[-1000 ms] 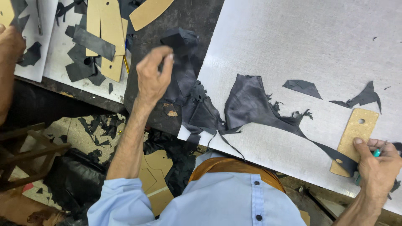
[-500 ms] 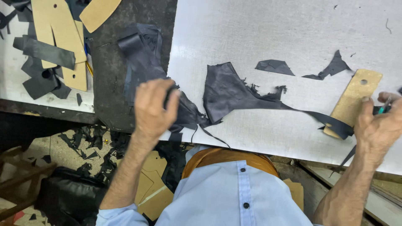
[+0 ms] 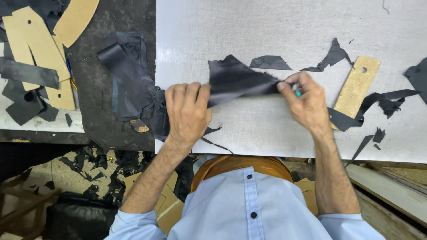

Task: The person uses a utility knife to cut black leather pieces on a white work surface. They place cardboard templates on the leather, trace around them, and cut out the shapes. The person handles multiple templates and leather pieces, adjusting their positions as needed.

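Currently on record, all places given from the white board:

Left hand: closed on the left edge of the dark sheet, fingers curled over the top, near the board's left edge.

Right hand: pinching the right end of the dark sheet between thumb and fingertips; a small teal tool shows between the fingers, kind not clear.

Dark sheet: thin black piece of leather-like material, held stretched between both hands just above the board's middle; its upper edge rises to a peak.

Card template: tan oblong with a round hole near its top, lying flat on the board, just right of the right hand.

Long strip: dark offcut running from beneath the right hand across the lower end of the card template.

Scraps: small dark offcuts on the board, above the dark sheet and near the template.

Dark pile: folded black material on the dark bench top, just left of the board.

Tan patterns: flat card shapes, well left of the board, with dark strips across them.

Floor: below the board's left corner, littered with black trimmings.
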`<state>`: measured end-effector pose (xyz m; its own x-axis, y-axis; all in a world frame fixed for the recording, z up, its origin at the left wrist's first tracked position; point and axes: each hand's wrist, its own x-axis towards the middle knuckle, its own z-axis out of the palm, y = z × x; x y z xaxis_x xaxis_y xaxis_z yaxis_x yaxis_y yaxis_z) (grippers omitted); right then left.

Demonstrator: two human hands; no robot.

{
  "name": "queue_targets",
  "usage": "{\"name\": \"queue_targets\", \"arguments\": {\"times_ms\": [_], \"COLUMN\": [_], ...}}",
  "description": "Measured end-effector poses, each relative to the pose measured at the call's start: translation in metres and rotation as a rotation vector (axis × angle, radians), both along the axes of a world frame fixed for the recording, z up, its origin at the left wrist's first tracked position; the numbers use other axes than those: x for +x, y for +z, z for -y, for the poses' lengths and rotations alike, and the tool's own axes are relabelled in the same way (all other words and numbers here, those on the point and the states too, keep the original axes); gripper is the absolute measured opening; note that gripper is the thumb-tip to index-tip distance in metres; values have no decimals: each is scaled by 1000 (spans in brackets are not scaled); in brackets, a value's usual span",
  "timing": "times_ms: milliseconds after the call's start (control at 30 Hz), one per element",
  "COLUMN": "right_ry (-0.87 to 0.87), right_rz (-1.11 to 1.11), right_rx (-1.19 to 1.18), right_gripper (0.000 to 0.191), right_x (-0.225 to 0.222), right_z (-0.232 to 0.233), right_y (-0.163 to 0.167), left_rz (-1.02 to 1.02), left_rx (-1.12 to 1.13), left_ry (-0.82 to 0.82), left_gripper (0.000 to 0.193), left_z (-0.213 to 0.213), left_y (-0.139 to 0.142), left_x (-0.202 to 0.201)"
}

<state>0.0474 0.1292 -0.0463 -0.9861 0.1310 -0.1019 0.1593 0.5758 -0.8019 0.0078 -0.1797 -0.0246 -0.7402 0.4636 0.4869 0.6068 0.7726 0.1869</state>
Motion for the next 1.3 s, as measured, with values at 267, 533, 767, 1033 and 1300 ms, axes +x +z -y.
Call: {"name": "queue_targets", "arguments": {"times_ms": [267, 533, 767, 1033, 1300], "right_ry": [-317, -421, -428, -436, 52], "right_rz": [-553, -3, 32, -48, -348], "right_rx": [10, 64, 106, 309, 492], "right_gripper": [12, 27, 33, 24, 35], "right_x": [19, 86, 108, 111, 52], "right_z": [-34, -6, 1, -42, -29], "right_y": [71, 8, -5, -25, -6], "left_rz": [-102, 34, -137, 5, 311], "left_rx": [212, -105, -166, -350, -184], "left_ry": [-127, -166, -172, -74, -332], "left_gripper": [54, 46, 32, 30, 83], "left_z": [-32, -32, -10, 11, -65], "left_y": [28, -33, -49, -45, -64], "left_x": [-48, -2, 1, 28, 44]}}
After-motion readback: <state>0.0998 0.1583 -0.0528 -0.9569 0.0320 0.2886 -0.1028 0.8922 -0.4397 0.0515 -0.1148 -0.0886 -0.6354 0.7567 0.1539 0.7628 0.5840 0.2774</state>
